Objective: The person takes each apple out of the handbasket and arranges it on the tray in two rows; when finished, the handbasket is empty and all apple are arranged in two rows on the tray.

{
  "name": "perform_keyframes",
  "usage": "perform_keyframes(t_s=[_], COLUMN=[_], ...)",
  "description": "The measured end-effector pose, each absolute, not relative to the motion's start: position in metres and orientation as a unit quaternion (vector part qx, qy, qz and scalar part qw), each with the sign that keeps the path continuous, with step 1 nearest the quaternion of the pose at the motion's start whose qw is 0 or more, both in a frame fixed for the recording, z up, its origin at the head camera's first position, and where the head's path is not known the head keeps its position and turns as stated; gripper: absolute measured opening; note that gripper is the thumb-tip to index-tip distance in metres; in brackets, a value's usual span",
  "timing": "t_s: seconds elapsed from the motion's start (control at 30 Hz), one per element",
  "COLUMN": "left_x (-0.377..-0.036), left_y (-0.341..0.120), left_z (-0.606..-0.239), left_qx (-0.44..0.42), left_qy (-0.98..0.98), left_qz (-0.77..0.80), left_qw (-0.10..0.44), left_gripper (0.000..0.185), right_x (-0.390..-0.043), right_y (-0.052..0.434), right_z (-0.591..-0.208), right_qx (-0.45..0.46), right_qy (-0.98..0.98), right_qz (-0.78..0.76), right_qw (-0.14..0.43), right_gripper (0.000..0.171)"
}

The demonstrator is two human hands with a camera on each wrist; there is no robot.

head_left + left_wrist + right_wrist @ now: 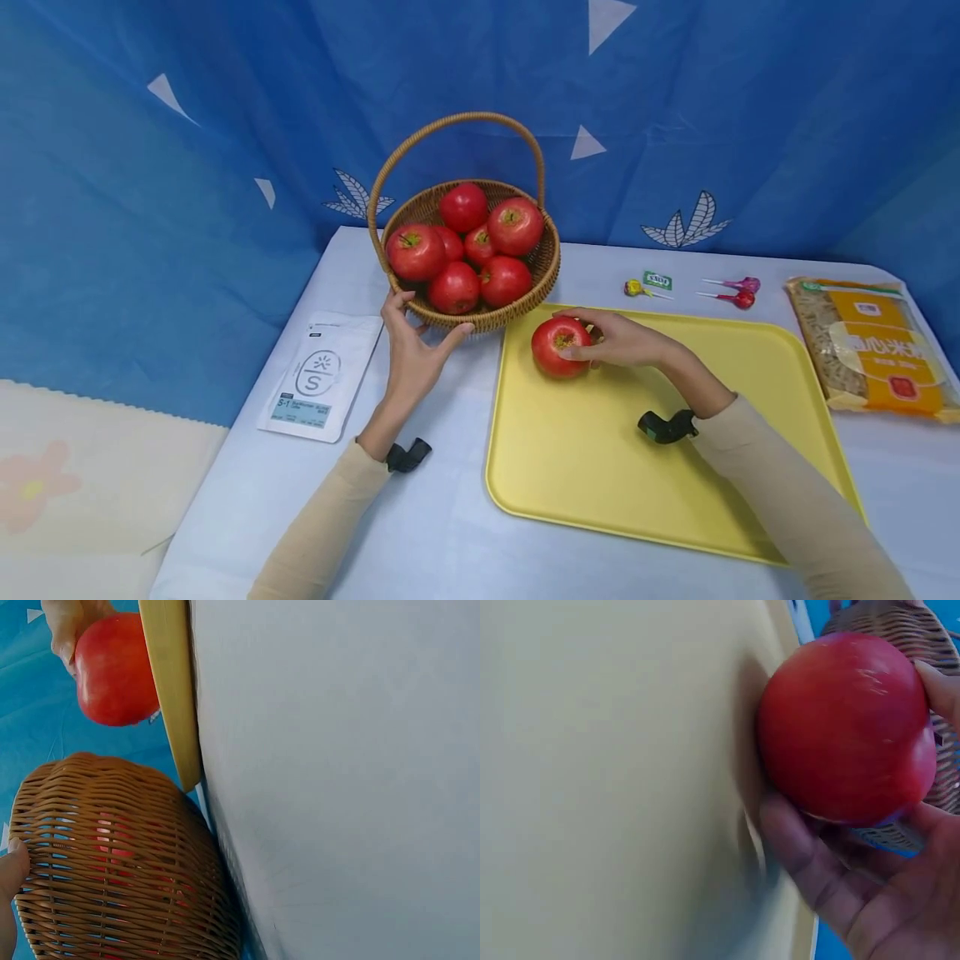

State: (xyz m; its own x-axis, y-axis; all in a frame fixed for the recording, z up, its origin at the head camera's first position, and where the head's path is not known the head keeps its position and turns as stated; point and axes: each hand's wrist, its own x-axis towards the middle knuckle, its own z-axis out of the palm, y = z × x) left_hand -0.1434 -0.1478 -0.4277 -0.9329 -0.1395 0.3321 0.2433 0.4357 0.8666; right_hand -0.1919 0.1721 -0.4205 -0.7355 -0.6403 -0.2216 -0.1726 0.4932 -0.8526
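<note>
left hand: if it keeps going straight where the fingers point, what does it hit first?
The left hand already touches the wicker basket at its near wall, fingers pointing up and away. Going straight on, it would press into that wall first; the apples lie behind it.

White pouch (321, 375), three lollipops (731, 292), pasta bag (870, 346), blue backdrop (150, 167).

Blue leaf-print backdrop (750, 108) behind white table (420, 517)

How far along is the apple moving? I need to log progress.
Barely begun, by the look of it. The right hand holds one apple on the yellow tray, which carries nothing else. The left hand steadies the basket, where seven apples remain.
</note>
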Motion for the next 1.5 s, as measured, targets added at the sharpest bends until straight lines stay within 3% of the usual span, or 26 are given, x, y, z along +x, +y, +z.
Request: perform_keyframes(t_s=[0.27, 0.5, 0.6, 0.73, 0.93, 1.23, 1.5], left_x=[-0.143, -0.143, -0.144, -0.144, -0.143, -0.144, -0.144], left_y=[-0.147, -0.148, -0.149, -0.15, -0.149, -0.147, -0.149], left_z=[-0.427, -0.426, -0.426, -0.425, -0.427, -0.428, -0.429], left_qx=[-0.026, -0.027, -0.027, -0.026, -0.033, -0.04, -0.036], left_qy=[-0.83, -0.831, -0.831, -0.831, -0.827, -0.83, -0.831], left_qz=[-0.528, -0.527, -0.526, -0.525, -0.53, -0.525, -0.524], left_qw=[0.176, 0.177, 0.18, 0.181, 0.184, 0.185, 0.183], left_gripper=[0.088, 0.089, 0.089, 0.089, 0.087, 0.088, 0.089], right_x=[-0.195, -0.217, -0.237, -0.264, -0.293, -0.304, -0.304], right_y=[0.171, 0.165, 0.15, 0.126, 0.101, 0.094, 0.095], right_z=[-0.414, -0.354, -0.328, -0.314, -0.326, -0.33, -0.336], right_qx=[-0.258, -0.339, -0.368, -0.387, -0.397, -0.355, -0.363], right_qy=[0.864, 0.871, 0.866, 0.866, 0.881, 0.914, 0.905], right_qz=[-0.375, -0.354, -0.339, -0.317, -0.258, -0.193, -0.221], right_qw=[0.213, 0.026, -0.017, -0.014, -0.015, 0.024, -0.012], right_gripper=[0.064, 0.063, 0.073, 0.082, 0.088, 0.081, 0.076])
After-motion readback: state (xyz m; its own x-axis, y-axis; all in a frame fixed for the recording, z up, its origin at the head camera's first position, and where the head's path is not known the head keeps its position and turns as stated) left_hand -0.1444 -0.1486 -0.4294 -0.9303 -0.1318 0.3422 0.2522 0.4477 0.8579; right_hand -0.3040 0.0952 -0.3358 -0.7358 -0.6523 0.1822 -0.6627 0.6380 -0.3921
